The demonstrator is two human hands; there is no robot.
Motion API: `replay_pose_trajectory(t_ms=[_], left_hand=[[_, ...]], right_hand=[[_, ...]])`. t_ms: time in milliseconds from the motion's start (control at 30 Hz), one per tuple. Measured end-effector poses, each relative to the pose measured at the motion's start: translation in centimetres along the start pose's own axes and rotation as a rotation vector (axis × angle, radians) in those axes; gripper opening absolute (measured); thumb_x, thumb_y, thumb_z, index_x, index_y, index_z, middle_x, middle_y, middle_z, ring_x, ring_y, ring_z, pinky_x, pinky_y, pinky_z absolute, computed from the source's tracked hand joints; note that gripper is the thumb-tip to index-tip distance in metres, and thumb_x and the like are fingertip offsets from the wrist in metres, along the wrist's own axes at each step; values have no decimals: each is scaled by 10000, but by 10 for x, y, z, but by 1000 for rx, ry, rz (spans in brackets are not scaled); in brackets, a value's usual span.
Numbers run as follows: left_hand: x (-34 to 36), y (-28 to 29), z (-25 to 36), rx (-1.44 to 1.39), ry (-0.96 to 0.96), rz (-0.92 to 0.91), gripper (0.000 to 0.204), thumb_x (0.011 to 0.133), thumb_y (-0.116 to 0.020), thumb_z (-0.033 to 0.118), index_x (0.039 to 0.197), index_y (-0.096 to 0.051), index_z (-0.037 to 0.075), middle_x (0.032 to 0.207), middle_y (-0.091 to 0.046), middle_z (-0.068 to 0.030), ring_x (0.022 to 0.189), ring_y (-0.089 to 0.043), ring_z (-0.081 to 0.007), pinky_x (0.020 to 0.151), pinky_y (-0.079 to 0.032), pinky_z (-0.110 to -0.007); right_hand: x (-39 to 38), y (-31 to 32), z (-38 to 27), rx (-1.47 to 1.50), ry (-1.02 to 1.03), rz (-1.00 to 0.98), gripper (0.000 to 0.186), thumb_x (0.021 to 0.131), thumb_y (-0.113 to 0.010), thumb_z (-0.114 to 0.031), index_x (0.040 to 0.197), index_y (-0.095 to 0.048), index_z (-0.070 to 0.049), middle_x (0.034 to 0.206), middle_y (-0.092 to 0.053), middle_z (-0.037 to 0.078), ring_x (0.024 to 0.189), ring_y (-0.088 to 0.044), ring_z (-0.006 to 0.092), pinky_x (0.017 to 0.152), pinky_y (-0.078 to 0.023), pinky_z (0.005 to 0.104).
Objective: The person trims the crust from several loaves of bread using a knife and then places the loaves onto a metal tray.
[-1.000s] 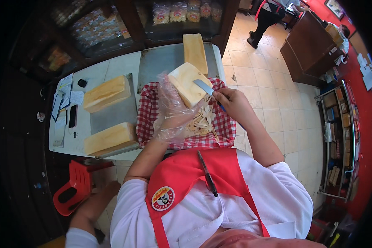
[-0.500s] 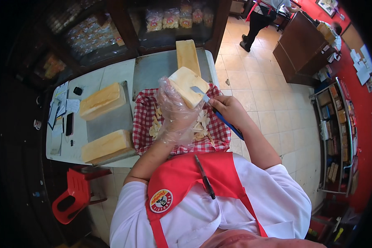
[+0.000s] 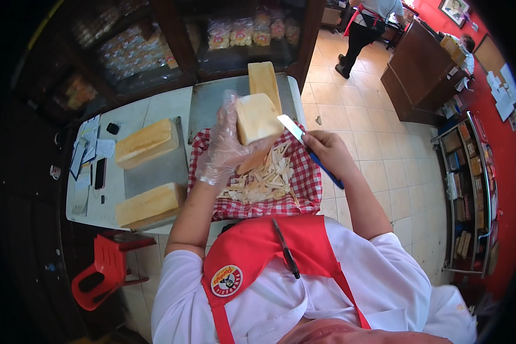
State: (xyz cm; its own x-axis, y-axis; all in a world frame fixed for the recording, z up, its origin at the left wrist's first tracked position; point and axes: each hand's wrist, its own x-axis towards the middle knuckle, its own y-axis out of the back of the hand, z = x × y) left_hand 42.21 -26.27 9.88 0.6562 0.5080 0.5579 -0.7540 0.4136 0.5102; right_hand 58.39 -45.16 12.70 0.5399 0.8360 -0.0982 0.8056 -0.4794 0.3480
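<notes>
- Head view, seen from above: trimmed white bread loaf (image 3: 257,117) held up over the red checked cloth (image 3: 295,198), so cut bits can drop onto the cloth and not onto the table (image 3: 155,109).
- Left hand (image 3: 226,150) in a clear plastic glove, wrapped tight around the loaf's near end from below; glove likely there to keep the bread clean.
- Right hand (image 3: 327,150) bare, closed around the blue handle of a knife (image 3: 304,143); blade tip touching the loaf's right side, flat against it, likely for shaving off crust.
- Pile of pale crust strips (image 3: 266,178) lying on the cloth, right under the loaf.
- Loaf tilted, long side running from the gloved hand up and away from the body; far end pointing toward the glass case.
- Three more loaves waiting: two golden ones (image 3: 146,142) (image 3: 149,204) on the left by a metal tray (image 3: 155,169), one (image 3: 264,83) standing behind.
</notes>
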Motion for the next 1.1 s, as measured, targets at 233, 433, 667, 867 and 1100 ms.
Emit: replay_pose_trajectory(t_ms=[233, 433, 667, 867, 1100], left_hand=[[-12, 11, 4, 106, -259, -233, 1057, 585, -869, 357, 1430, -297, 77, 1377, -375, -218, 1254, -434, -404, 1022, -402, -436], [-17, 16, 1, 30, -157, -214, 1003, 558, -869, 284, 1404, -356, 126, 1380, -376, -191, 1250, -445, -386, 1020, -413, -435], [-11, 12, -10, -42, -210, -240, 929, 551, -871, 254, 1346, -409, 124, 1386, -383, -146, 1247, -461, -349, 1023, -421, -415], [-4, 34, -38, -359, -25, -181, 891, 550, -898, 256, 1303, -448, 102, 1420, -341, -91, 1284, -416, -250, 1074, -379, -382], [0, 31, -16, -896, 288, -55, 892, 756, -750, 254, 1479, -260, 75, 1555, -180, -94, 1397, -276, -258, 1142, -222, -390]], right_hand=[[45, 12, 11, -271, 146, -77, 344, 935, -584, -265, 1075, -660, 40, 849, -677, 108, 770, -603, 147, 744, -487, 280], [47, 17, 16, -233, 147, -260, 269, 922, -601, -239, 998, -682, 6, 727, -645, 61, 671, -555, 111, 664, -472, 295], [52, 20, 13, -288, 182, -354, 259, 898, -632, -223, 955, -683, 24, 775, -666, 60, 711, -568, 97, 695, -473, 279], [39, 30, 31, -349, 216, -619, 243, 882, -648, -248, 909, -693, -11, 758, -665, 54, 703, -577, 131, 696, -476, 310], [46, 0, 47, 319, -119, -241, 292, 941, -577, -289, 886, -624, -6, 747, -620, 36, 643, -577, 116, 599, -482, 280]])
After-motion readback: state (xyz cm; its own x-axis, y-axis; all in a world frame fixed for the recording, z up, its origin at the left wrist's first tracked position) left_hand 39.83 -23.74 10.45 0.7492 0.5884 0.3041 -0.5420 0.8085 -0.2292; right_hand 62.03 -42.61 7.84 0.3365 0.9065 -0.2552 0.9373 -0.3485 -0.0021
